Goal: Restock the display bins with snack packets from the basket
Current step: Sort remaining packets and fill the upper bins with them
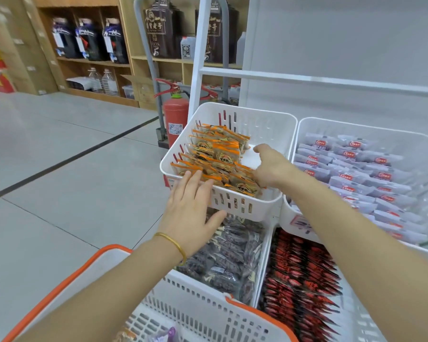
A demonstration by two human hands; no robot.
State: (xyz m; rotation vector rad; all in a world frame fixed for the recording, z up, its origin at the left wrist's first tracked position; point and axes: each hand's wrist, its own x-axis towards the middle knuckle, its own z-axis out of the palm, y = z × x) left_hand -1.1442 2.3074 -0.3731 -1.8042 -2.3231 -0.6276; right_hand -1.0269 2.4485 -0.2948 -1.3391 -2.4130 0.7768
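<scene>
The basket (109, 250), white slotted plastic with an orange rim, sits at the lower left under the left forearm. A few packets show in its bottom, too blurred to name.

The left hand (193, 211) lies over the front rim of the white slotted bin (232, 108). Its fingers are straight and spread, with the tips touching the nearest orange snack packets (218, 156). These are flat, glossy sachets standing on edge in overlapping rows against the bin's left wall, and the right part of the bin floor shows bare.

The right hand (269, 166) is inside the bin at the right side of the rows, fingers bent down against them. Whether it pinches a packet cannot be told.

The step in hand seems to be squaring the rows toward the left wall. Judging by the bare floor, the next move would be a reach into the basket for more packets. The slippery sachets would need bracing so they do not topple rightward.
</scene>
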